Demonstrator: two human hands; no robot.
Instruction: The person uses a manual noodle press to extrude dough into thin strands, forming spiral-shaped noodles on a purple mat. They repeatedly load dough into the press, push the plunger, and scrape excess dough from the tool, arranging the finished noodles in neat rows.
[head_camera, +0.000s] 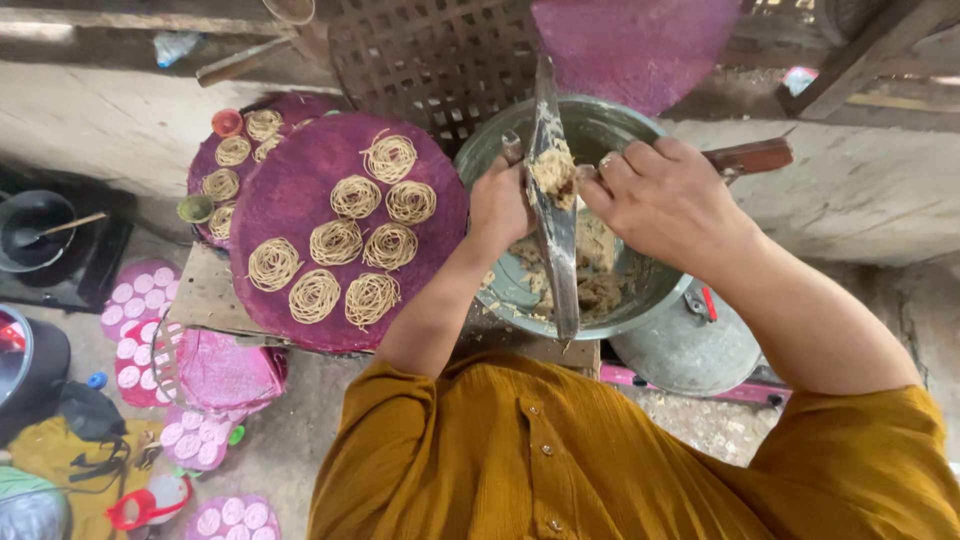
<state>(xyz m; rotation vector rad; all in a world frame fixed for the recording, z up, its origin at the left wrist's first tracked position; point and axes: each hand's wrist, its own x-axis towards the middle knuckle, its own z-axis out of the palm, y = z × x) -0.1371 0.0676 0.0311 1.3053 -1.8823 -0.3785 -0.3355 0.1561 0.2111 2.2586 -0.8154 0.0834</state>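
L hand (500, 205) & R hand (665, 200) fingers clenched on dough-filled metal press (553, 200) over steel bowl (480, 160)

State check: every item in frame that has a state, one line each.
Left hand: gripping the press.
Right hand: pushing dough into the press.
Press: upright over the bowl, dough at its mouth.
Bowl: partly filled with dough.
Front mat: carries eight noodle coils.
Rear mat: partly covered by the front mat.

One head-worn camera looks steeply down, close over the metal bowl (640, 290).
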